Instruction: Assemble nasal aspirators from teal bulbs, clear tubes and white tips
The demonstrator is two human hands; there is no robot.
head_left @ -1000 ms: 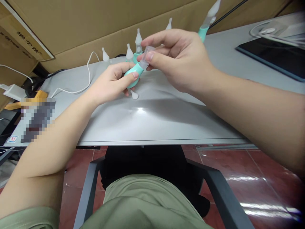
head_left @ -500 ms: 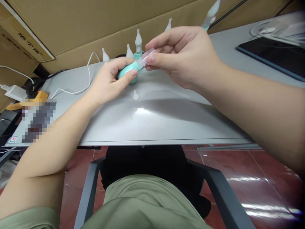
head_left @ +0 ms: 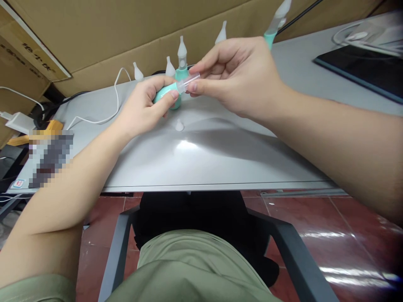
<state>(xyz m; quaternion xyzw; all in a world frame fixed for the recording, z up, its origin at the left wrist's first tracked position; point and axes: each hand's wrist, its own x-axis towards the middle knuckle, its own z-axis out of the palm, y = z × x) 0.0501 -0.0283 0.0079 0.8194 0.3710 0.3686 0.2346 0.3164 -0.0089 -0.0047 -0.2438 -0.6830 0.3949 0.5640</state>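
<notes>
My left hand [head_left: 147, 100] is wrapped round a teal bulb [head_left: 164, 92], which is tilted up to the right. From its mouth points a clear tube [head_left: 189, 82], and my right hand [head_left: 233, 77] pinches that tube between thumb and fingers. Behind the bulb stands an assembled teal and clear piece with a white tip [head_left: 182, 52]. A small white nozzle part [head_left: 179, 125] lies on the grey table [head_left: 189, 167] in front of my hands. Loose white tips [head_left: 137, 72] stand along the back, one [head_left: 170, 67] just behind my left hand.
Another assembled teal piece [head_left: 273, 29] stands at the back right, near a dark tablet [head_left: 362, 69]. A white cable [head_left: 118, 96] curves across the left of the table towards an orange power strip [head_left: 53, 126]. Cardboard [head_left: 126, 29] walls the back edge.
The clear tube now sits lower and further left, nearer the bulb's mouth. My right hand has shifted slightly left and down with it, while my left hand has barely moved.
</notes>
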